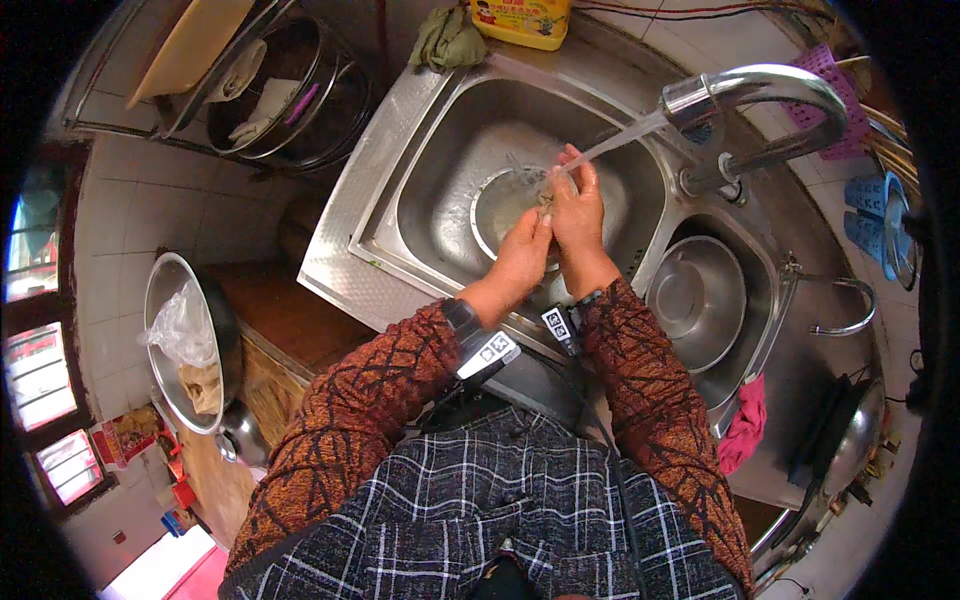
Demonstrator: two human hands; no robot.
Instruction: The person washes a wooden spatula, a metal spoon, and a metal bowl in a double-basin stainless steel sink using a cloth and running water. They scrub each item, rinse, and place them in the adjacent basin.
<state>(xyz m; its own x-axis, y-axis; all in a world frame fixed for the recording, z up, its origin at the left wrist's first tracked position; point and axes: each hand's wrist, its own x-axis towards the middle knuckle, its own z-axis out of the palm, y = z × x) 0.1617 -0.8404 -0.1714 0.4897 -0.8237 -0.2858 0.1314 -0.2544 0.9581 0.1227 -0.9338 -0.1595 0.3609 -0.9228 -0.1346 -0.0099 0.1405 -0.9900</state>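
Water runs from the chrome faucet (pixel 780 82) onto my right hand (pixel 579 210), which is raised over the large steel sink basin (pixel 465 127). My left hand (pixel 523 253) meets it, and a small greyish-brown piece of something (pixel 545 201) is pinched between the fingers of both; what it is I cannot tell. Below and partly behind my hands, a round bowl with a pale rim (pixel 491 214) rests in the basin with water in it. The fingers of my right hand are partly curled under the stream.
A steel bowl (pixel 697 300) sits in the smaller basin at the right, near a pink cloth (pixel 744 427). A green cloth (pixel 448 41) and a yellow container (pixel 521 19) stand behind the sink. At the left is a large metal bowl (pixel 154 360) holding a plastic bag.
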